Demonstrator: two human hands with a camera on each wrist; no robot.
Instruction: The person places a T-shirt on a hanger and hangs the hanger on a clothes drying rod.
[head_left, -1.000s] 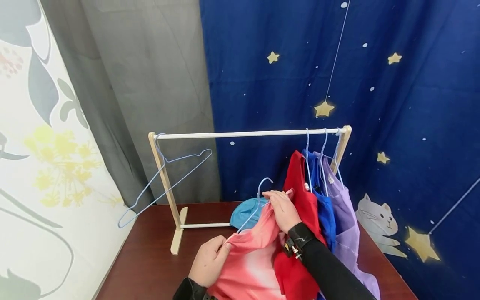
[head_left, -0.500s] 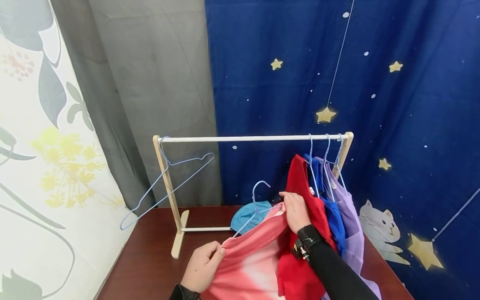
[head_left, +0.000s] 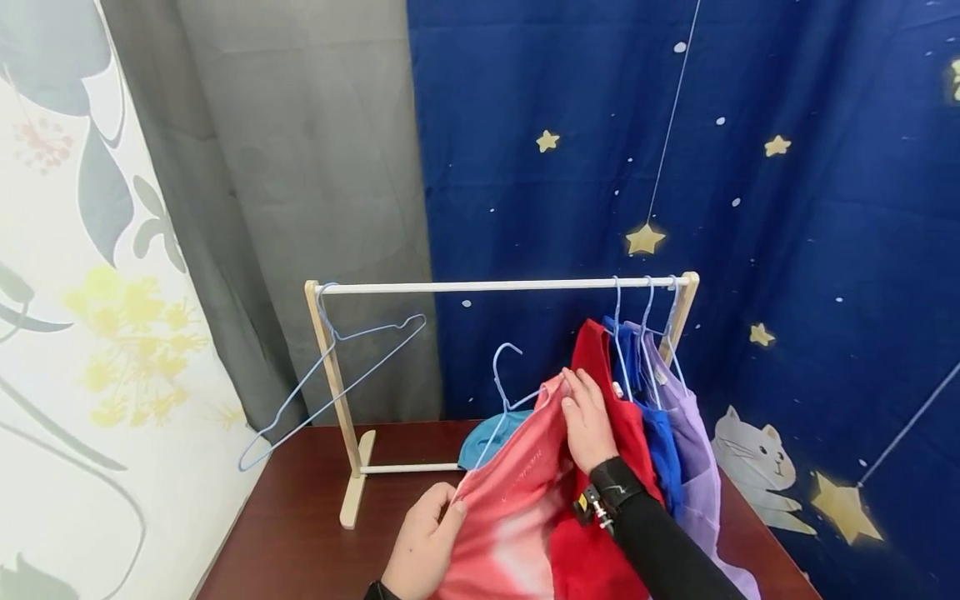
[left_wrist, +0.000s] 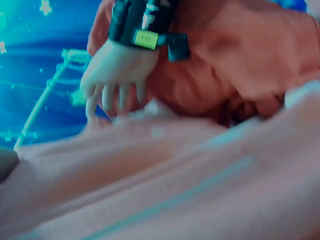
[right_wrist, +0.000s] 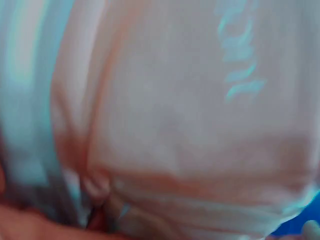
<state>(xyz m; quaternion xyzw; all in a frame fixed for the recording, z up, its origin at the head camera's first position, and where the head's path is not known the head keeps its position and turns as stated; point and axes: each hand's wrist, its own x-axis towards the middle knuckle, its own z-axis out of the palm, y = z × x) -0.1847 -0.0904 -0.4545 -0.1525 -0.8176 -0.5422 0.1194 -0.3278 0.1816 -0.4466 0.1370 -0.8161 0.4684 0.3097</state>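
A pink and white tie-dye shirt (head_left: 510,508) with small lettering is spread between both hands, a light-blue hanger (head_left: 501,379) at its top, hook up and free of the rail. My left hand (head_left: 423,537) pinches the shirt's left upper edge between thumb and fingers. At the right upper corner, my right hand (head_left: 588,421) pinches the cloth; in the left wrist view the right hand (left_wrist: 120,70) has its fingertips on the fabric edge. The right wrist view is filled by blurred shirt cloth (right_wrist: 165,100).
A wooden rack with a white rail (head_left: 465,287) stands on the brown table (head_left: 300,533). An unused hanger (head_left: 333,367) hangs at its left end. A red garment (head_left: 600,533), a blue one (head_left: 662,442) and a purple one (head_left: 693,467) hang at the right. A teal cloth item (head_left: 480,442) lies behind.
The right hand first moved right, stretching the shirt's upper edge, then rose slightly with the corner. The hanger's hook has shifted left. The left hand keeps its pinch on the left edge.
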